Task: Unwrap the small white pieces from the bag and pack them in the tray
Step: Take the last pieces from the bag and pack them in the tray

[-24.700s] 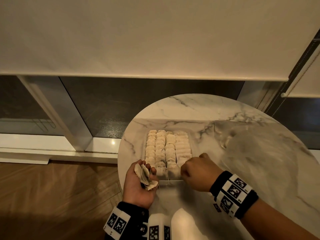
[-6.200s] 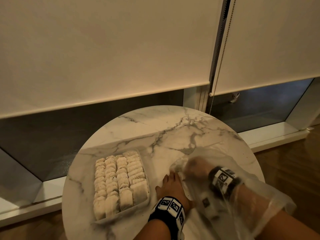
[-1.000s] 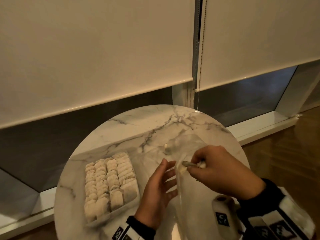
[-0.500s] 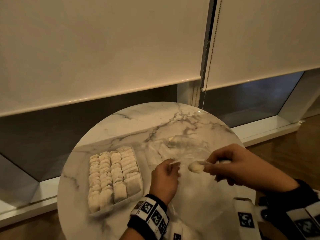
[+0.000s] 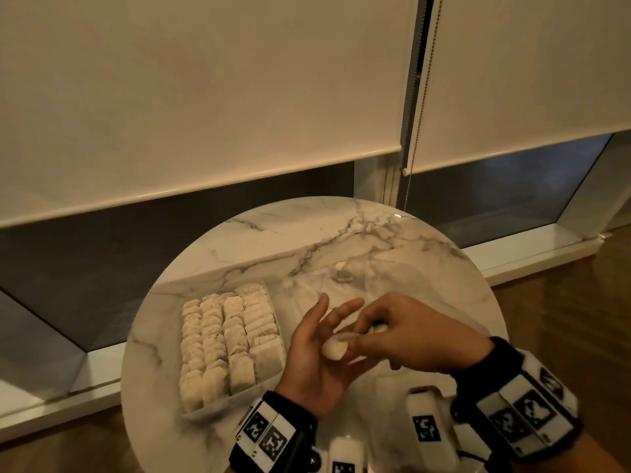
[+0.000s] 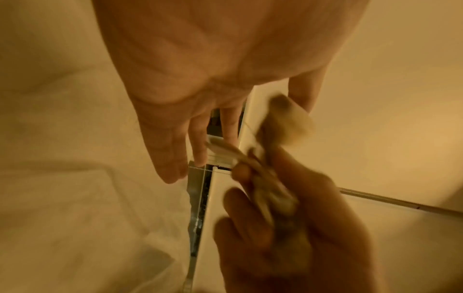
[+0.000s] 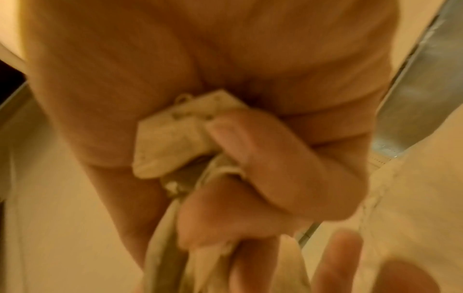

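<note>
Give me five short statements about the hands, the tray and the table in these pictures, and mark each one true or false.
1. The right hand pinches a small white piece. True.
2. The left hand is clenched in a fist. False: its fingers are straight and spread, palm turned toward the piece.
3. The tray stands empty. False: rows of white pieces nearly fill it.
4. The tray lies to the left of both hands on the round marble table. True.
5. The clear plastic bag hangs from the left hand. False: it lies on the table, beyond and under the hands.
</note>
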